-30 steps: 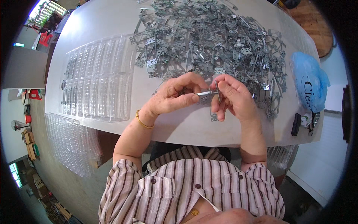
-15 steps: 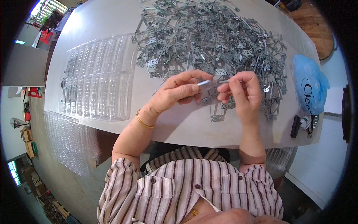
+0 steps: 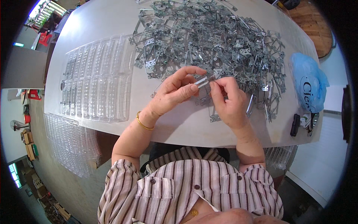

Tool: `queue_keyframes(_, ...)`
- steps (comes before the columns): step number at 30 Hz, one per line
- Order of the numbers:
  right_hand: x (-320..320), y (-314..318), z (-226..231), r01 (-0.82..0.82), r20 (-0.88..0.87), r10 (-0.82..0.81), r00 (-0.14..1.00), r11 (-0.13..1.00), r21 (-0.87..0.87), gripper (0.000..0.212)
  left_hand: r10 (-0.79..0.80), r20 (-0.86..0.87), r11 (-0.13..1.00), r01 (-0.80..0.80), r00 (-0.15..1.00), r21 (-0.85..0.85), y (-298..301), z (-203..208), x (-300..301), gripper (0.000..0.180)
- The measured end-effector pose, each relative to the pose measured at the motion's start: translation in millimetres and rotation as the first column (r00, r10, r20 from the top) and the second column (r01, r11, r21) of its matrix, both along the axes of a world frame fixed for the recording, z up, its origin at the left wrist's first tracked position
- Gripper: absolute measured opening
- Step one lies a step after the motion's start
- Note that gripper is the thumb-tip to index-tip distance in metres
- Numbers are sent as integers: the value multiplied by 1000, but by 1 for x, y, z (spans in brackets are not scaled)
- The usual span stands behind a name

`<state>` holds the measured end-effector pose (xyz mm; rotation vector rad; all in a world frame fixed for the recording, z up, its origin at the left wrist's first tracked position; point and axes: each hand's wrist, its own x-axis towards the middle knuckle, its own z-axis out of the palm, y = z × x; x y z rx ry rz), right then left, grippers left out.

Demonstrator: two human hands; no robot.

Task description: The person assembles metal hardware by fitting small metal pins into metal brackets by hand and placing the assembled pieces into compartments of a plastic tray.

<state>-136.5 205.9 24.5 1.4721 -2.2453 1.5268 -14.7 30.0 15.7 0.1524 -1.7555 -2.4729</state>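
Note:
Above the near middle of the table, both my hands meet at a small metal bracket [image 3: 201, 82] with shiny, narrow bars. My left hand [image 3: 175, 89] grips its left end between thumb and fingers, a gold bangle round the wrist. From the right, my right hand [image 3: 227, 98] pinches the bracket's other end with thumb and forefinger; its exact hold is partly hidden. Just beyond the hands spreads a large heap of similar grey metal brackets [image 3: 209, 41], tangled together.
Clear plastic trays [image 3: 95, 80] with ridged slots lie at left, some slots holding metal parts. More clear trays [image 3: 71, 143] are stacked below the table's left edge. A blue plastic bag [image 3: 308, 84] sits at right, with a small black object [image 3: 295, 125] nearer me.
My right hand has moved left and closed in on my left hand, its pinch now at the bracket. The left hand stays nearly in place.

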Motion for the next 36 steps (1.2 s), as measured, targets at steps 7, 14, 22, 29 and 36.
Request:
queue_keyframes(7, 6, 0, 13, -113, 730, 74, 680, 994, 4, 8, 55, -90, 960, -78, 994, -268, 1, 0, 1, 45)
queue_keyframes(14, 8, 0, 8, -94, 639, 65, 766, 995, 12, 5, 58, -83, 951, -81, 995, -298, 3, -8, 3, 37)
queue_keyframes(22, -9, 6, 1, -153, 578, 178, 796, 984, -92, 7, 175, -97, 933, -197, 980, -300, 1, -4, 0, 37)
queue_keyframes(29, -6, 1, -6, -178, 627, 368, 686, 921, -346, 15, 119, -129, 774, -174, 984, -609, 11, 0, 0, 45)
queue_keyframes(36, -12, 1, -2, -108, 531, 313, 787, 918, -381, 16, 160, -241, 814, -266, 957, -517, 17, 0, -5, 45)
